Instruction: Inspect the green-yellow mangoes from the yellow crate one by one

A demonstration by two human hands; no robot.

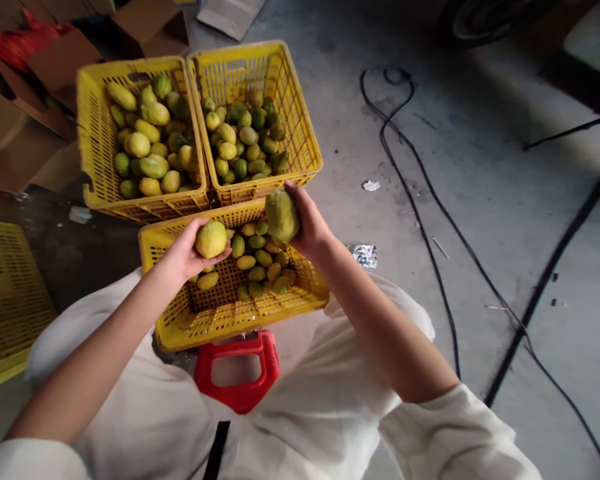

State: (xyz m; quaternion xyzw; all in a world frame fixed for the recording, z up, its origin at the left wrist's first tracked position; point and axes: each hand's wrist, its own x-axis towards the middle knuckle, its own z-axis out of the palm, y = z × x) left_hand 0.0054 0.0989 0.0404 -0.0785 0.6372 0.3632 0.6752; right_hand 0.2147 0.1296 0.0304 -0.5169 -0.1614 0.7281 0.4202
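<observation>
My left hand point(184, 252) is closed around a rounded yellow fruit point(211, 239) with a slight green tinge. My right hand point(310, 225) grips a larger, blocky green fruit point(282, 215), its thumb along the top. Both hands are above the near yellow crate point(190, 333), where several small green and yellow oval fruits point(260, 257) lie, mostly toward the right. Behind it stand two more yellow crates side by side. Large yellow-green fruits point(153, 143) fill part of the left crate point(93, 133); smaller, greener ones point(245, 137) lie in the right crate point(300, 113).
A red plastic stool point(267, 373) shows between my legs. Open cardboard boxes point(10, 147) crowd the left, with another yellow crate point(10, 293) below them. Black cables point(420, 167) run over the concrete floor at right, near a foil scrap point(365, 255). A wheel point(480, 20) is at the back.
</observation>
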